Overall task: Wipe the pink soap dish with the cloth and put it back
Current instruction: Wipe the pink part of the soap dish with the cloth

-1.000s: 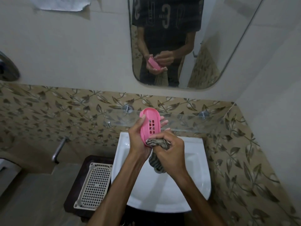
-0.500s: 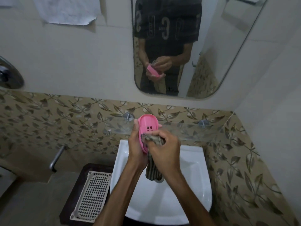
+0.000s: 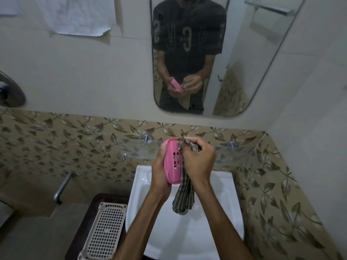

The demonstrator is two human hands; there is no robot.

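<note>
A: Quick pass. Where's the pink soap dish (image 3: 172, 162)?

B: Up in the air over the white basin (image 3: 223, 207), in front of the glass shelf (image 3: 236, 152), not resting on it. It's tipped on its side, the slotted bottom facing us.

A: Left hand (image 3: 159, 171)?

B: Wrapped round the dish from the left side, fingers curled behind it, a fingertip showing at the top edge. Firm hold.

A: Right hand (image 3: 199, 160)?

B: Clenched on the cloth (image 3: 185, 196), striped, bunched at the fingers near the dish's top right edge. The rest of the cloth runs down along the dish's right side, touching it, and hangs loose below both hands over the basin.

A: Is the cloth inside the dish or only against the rim?

B: Can't tell, the hand covers that part.

A: Other stuff, fast.

B: Mirror (image 3: 262, 53) on the wall above, showing the person's dark shirt and both hands with the dish and cloth. Leaf-pattern tile band (image 3: 75, 143) behind the shelf. White perforated tray (image 3: 105, 233) on a dark stand left of the basin. Metal tap (image 3: 62, 188) sticking out of the wall further left. Sheet of paper (image 3: 78, 15) stuck on the wall top left. Metal rail (image 3: 270, 6) seen in the mirror, top right.

A: Done.
</note>
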